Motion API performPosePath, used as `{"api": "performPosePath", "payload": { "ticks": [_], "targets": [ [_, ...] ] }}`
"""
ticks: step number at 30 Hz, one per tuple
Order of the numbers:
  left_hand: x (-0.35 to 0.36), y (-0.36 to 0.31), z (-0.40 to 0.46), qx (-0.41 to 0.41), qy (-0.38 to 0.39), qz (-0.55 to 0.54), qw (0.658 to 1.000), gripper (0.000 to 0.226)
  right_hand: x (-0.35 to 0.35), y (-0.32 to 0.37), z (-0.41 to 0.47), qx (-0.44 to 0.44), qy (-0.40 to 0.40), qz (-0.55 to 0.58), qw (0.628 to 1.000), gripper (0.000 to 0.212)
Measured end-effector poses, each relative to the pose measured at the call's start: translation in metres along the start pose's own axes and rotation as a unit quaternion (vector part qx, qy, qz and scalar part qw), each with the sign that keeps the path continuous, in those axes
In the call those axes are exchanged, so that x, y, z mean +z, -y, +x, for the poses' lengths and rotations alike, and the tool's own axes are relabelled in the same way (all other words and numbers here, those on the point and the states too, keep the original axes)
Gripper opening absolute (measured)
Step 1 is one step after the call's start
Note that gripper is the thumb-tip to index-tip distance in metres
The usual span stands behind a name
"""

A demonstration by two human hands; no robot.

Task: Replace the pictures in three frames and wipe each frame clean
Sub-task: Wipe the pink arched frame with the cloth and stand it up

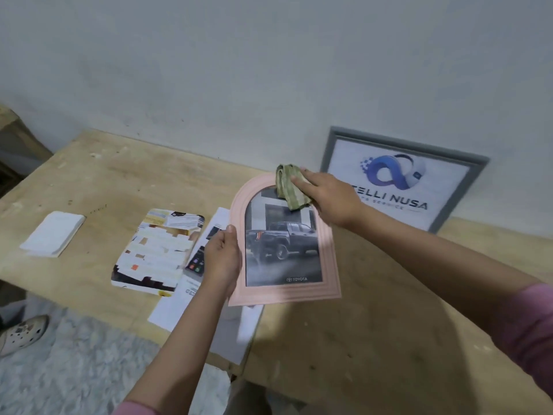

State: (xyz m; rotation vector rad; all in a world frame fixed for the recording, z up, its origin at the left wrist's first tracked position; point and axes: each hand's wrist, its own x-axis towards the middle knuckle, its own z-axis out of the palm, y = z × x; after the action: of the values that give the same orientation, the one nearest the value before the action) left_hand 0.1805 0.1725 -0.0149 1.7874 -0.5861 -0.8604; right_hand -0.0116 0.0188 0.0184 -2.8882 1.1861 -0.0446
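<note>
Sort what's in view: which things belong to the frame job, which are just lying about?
In the job: pink arched frame with the truck picture, green cloth, grey frame against the wall, loose prints, both hands.
Lying about: folded white cloth, shoe, grey rug.

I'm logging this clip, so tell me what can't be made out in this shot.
Head view only:
- Logo text on the grey frame: its start is hidden by the right hand.
- Top of the pink frame: partly covered by the green cloth.
- Printed sheets: text too blurred to read; the left hand hides one corner.
- Shoe: cut off by the left edge.
- A third frame: none in view.
</note>
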Motion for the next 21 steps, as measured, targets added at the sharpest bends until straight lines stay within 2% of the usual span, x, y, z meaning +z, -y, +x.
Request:
{"api": "performPosePath", "payload": {
  "ticks": [6,14,18,21],
  "targets": [
    [0.039,-0.007,-0.046,0.000,-0.047,-0.033,0.998,0.044,-0.007,-0.024,-0.103,0.050,0.039,-0.004,0.998,0.066],
    [0.080,-0.022,-0.083,0.048,-0.104,-0.056,0.992,0.043,0.009,-0.025,-0.199,0.015,0.075,-0.026,0.997,0.050],
    [0.094,-0.022,-0.099,0.101,-0.100,-0.009,0.990,0.039,0.009,-0.033,-0.221,0.007,0.150,0.007,0.989,0.043],
    [0.099,-0.023,-0.105,0.094,-0.099,-0.003,0.991,0.041,-0.002,-0.045,-0.234,0.081,0.190,0.101,0.973,0.040]
  ]
}}
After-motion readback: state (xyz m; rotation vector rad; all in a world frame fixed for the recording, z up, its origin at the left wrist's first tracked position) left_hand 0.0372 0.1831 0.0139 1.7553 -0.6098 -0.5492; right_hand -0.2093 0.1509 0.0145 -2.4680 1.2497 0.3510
